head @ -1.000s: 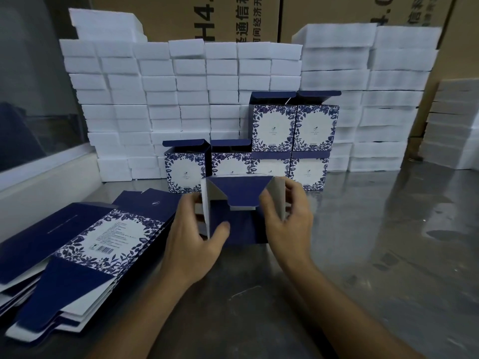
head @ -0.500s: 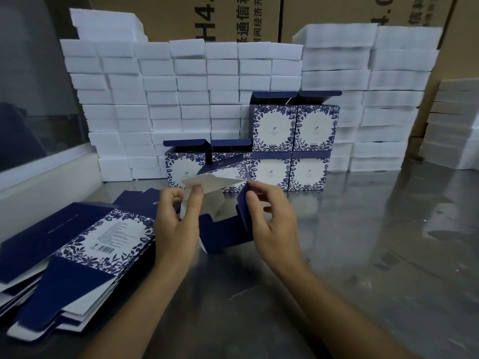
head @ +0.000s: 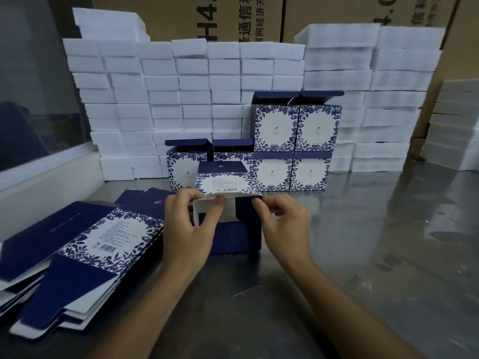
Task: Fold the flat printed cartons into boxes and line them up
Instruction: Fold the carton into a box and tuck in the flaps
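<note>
Hiding the half-folded carton (head: 228,230): left hand (head: 185,229), right hand (head: 285,225) pinching flaps

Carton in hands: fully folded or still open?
Still open. The carton shows white inner flaps unfolded; left hand and right hand pinch its edges.

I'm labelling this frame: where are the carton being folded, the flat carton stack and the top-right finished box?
carton being folded (head: 225,183), head view, barcode panel.
flat carton stack (head: 114,233), head view, top carton's label.
top-right finished box (head: 318,126), head view, white front.
</note>
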Available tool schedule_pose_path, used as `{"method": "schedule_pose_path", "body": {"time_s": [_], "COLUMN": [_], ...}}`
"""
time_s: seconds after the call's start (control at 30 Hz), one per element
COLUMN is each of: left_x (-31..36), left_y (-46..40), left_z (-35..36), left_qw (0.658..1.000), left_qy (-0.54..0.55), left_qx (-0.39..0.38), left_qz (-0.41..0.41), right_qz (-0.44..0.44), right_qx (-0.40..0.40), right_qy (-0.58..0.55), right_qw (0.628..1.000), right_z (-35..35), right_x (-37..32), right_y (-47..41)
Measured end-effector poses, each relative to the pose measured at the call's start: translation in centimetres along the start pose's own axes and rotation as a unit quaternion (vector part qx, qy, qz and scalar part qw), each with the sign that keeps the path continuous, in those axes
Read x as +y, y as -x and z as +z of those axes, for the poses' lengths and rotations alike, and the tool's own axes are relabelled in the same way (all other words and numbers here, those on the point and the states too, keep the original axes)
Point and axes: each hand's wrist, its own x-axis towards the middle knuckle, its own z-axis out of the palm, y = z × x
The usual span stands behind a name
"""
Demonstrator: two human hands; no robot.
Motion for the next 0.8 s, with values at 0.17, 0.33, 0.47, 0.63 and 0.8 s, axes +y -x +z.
{"method": "schedule_pose_path", "body": {"time_s": [0.17,0.33,0.47,0.63,0.8], "left_x": [-0.3,-0.5,-0.7,-1.1,-1.1], "left_y": [0.1,0.0,0.1,-0.1,0.1], "left_z": [-0.1,-0.1,-0.1,-0.3,-0.3], "left_qw": [1.000,0.999,0.999,0.999,0.998], "left_qy": [-0.015,-0.031,-0.034,-0.028,-0.039], "left_qx": [0.006,-0.003,-0.006,-0.008,-0.011], "left_qz": [0.010,0.023,0.030,0.033,0.041], "right_qz": [0.117,0.122,0.129,0.127,0.126], "right_qx": [-0.127,-0.128,-0.147,-0.237,-0.239], "right_qy": [0.025,0.054,0.047,0.149,0.173], "right_qw": [0.985,0.983,0.980,0.952,0.947], "right_z": [0.2,0.0,0.1,0.1,0.0], "right_x": [1.3,1.7,1.8,2.2,2.3], "right_y": [0.3,0.1,0.1,0.4,0.3]}}
